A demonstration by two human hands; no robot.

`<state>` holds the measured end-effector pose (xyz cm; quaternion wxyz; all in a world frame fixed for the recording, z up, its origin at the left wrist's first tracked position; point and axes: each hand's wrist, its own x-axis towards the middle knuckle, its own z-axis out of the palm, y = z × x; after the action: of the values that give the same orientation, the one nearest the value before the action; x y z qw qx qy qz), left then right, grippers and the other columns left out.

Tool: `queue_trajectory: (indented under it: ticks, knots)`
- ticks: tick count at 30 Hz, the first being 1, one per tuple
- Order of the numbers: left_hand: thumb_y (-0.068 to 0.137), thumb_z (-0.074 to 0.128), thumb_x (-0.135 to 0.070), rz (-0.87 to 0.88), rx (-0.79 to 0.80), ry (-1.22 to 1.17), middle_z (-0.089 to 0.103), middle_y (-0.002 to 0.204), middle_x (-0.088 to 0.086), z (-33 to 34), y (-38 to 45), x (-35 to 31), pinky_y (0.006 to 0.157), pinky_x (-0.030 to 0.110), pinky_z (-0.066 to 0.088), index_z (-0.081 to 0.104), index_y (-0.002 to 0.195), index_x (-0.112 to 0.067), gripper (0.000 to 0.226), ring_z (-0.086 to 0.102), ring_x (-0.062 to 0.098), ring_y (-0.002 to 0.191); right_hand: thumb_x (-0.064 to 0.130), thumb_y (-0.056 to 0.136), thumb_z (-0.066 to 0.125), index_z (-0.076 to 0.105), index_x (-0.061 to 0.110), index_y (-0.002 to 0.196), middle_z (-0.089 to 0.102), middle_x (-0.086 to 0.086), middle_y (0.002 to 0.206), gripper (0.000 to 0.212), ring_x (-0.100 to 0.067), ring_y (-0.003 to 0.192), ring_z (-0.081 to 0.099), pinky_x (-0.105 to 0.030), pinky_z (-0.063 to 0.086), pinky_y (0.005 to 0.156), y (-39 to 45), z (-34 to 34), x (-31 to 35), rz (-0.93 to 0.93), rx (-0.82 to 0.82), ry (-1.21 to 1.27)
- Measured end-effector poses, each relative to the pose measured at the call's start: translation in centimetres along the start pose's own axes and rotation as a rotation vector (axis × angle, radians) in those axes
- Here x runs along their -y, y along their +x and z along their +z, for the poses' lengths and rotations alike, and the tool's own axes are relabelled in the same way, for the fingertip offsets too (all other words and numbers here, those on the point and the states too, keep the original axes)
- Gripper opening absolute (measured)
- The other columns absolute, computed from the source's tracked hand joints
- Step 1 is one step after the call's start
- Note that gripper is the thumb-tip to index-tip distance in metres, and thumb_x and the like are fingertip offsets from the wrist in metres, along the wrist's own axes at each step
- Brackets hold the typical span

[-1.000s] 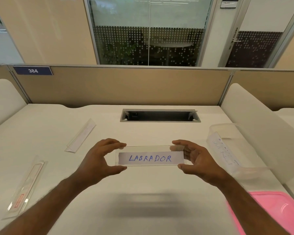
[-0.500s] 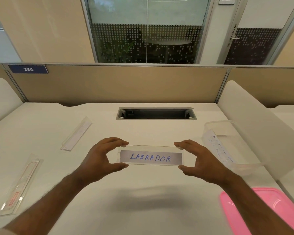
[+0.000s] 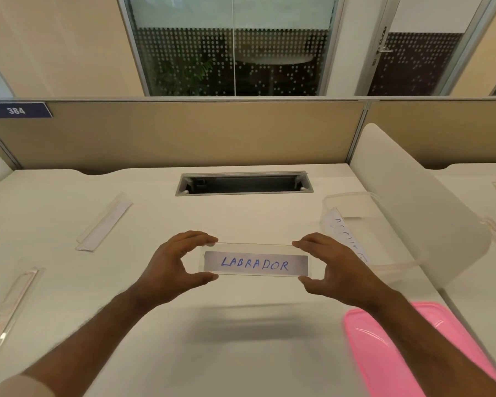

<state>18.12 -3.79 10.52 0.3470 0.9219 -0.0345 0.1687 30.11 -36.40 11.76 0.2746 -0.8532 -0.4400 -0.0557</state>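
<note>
risk close in: right forearm [image 3: 430, 345] hangs over the pink lid [image 3: 384, 356], so a dropped elbow could knock it. left hand [image 3: 166, 270] and right hand [image 3: 338, 270] each pinch one end of the clear holder [image 3: 255, 247] between thumb and fingertips, in the air above the desk [image 3: 241, 373]; light grip on slick plastic, so it may slip or shed the labrador slip [image 3: 255, 264]. farther out, the clear tub [image 3: 352, 200] sits just beside the right hand, easy to clip.

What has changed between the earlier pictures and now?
Nothing was taken or let go. The left hand and right hand still pinch the ends of the clear LABRADOR name holder above the desk. Only the view shifted slightly, showing more of the pink lid.
</note>
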Motion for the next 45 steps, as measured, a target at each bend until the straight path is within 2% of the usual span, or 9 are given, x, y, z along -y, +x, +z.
queue_trajectory:
  ticks: [6, 11, 16, 20, 25, 31, 39, 42, 45]
  knots:
    - [0.062, 0.092, -0.03, 0.004, -0.026, 0.036, 0.059, 0.122, -0.021, 2.4, 1.7, -1.4, 0.087, 0.006, 0.039, 0.06, 0.123, -0.037, 0.068, 0.047, -0.01, 0.116, 0.031, 0.067, 0.073, 0.059, 0.016, 0.123, 0.061, 0.005, 0.114, 0.06, -0.008, 0.103, 0.055, -0.014, 0.044, 0.086, -1.2, -1.6, -1.9, -0.015, -0.067, -0.081]
    - [0.064, 0.088, -0.039, 0.012, -0.054, 0.074, 0.05, 0.135, -0.021, 5.2, 3.3, -2.3, 0.098, 0.02, 0.041, 0.052, 0.135, -0.037, 0.08, 0.038, -0.014, 0.123, 0.028, 0.065, 0.076, 0.059, 0.011, 0.123, 0.062, 0.0, 0.116, 0.062, -0.013, 0.105, 0.055, -0.018, 0.046, 0.086, -2.0, -3.4, -4.0, -0.006, -0.094, -0.135]
    - [0.073, 0.072, -0.063, -0.071, -0.08, 0.246, 0.037, 0.153, -0.012, 9.4, 3.9, -1.5, 0.108, 0.027, 0.034, 0.037, 0.148, -0.029, 0.089, 0.034, 0.007, 0.139, 0.025, 0.063, 0.079, 0.059, 0.007, 0.121, 0.061, -0.004, 0.111, 0.064, -0.021, 0.099, 0.059, -0.025, 0.052, 0.078, -2.9, -5.7, -6.5, 0.093, -0.165, -0.158]
    - [0.077, 0.042, -0.077, -0.253, 0.017, 0.323, 0.028, 0.16, -0.004, 13.5, 4.2, -0.3, 0.117, 0.036, 0.028, 0.028, 0.153, -0.021, 0.096, 0.025, 0.015, 0.147, 0.023, 0.06, 0.082, 0.062, 0.006, 0.115, 0.061, -0.005, 0.102, 0.061, -0.021, 0.087, 0.059, -0.026, 0.049, 0.074, -3.7, -7.5, -8.5, 0.19, -0.266, -0.201]
    - [0.083, 0.043, -0.076, -0.402, 0.179, 0.258, 0.01, 0.165, -0.008, 18.0, 4.6, 1.5, 0.121, 0.034, 0.016, 0.017, 0.156, -0.019, 0.096, 0.01, 0.011, 0.151, 0.023, 0.062, 0.082, 0.061, 0.005, 0.113, 0.058, -0.006, 0.096, 0.058, -0.026, 0.085, 0.057, -0.03, 0.048, 0.068, -4.8, -8.8, -10.9, 0.325, -0.327, -0.304]
    - [0.086, 0.023, -0.078, -0.37, 0.242, 0.455, -0.003, 0.166, -0.007, 20.7, 4.7, 2.7, 0.123, 0.032, -0.002, 0.004, 0.157, -0.018, 0.094, -0.007, 0.01, 0.151, 0.02, 0.065, 0.08, 0.06, -0.001, 0.111, 0.056, -0.013, 0.097, 0.055, -0.031, 0.086, 0.054, -0.035, 0.048, 0.064, -5.6, -8.5, -12.8, 0.481, -0.312, -0.419]
    - [0.086, 0.016, -0.078, -0.35, 0.212, 0.5, -0.002, 0.165, -0.008, 21.3, 4.4, 2.9, 0.122, 0.031, -0.003, 0.003, 0.157, -0.018, 0.094, -0.006, 0.008, 0.151, 0.026, 0.068, 0.077, 0.055, 0.001, 0.092, 0.046, -0.008, 0.088, 0.041, -0.022, 0.079, 0.041, -0.031, 0.036, 0.059, -4.3, -7.3, -14.1, 0.637, -0.191, -0.522]
    - [0.084, 0.013, -0.079, -0.349, 0.218, 0.518, -0.004, 0.165, -0.008, 21.3, 4.4, 3.1, 0.122, 0.03, -0.004, 0.002, 0.157, -0.018, 0.095, -0.007, 0.008, 0.151, 0.028, 0.069, 0.076, 0.054, 0.002, 0.094, 0.044, -0.006, 0.089, 0.042, -0.02, 0.079, 0.039, -0.03, 0.035, 0.06, -3.6, -6.6, -14.6, 0.652, -0.096, -0.549]
    - [0.083, 0.013, -0.08, -0.346, 0.21, 0.511, -0.003, 0.165, -0.008, 21.3, 4.4, 3.2, 0.122, 0.031, -0.003, 0.003, 0.157, -0.018, 0.097, -0.006, 0.009, 0.151, 0.032, 0.068, 0.077, 0.052, 0.004, 0.101, 0.052, -0.01, 0.1, 0.051, -0.024, 0.087, 0.05, -0.03, 0.039, 0.063, -2.8, -6.0, -15.2, 0.698, 0.072, -0.599]
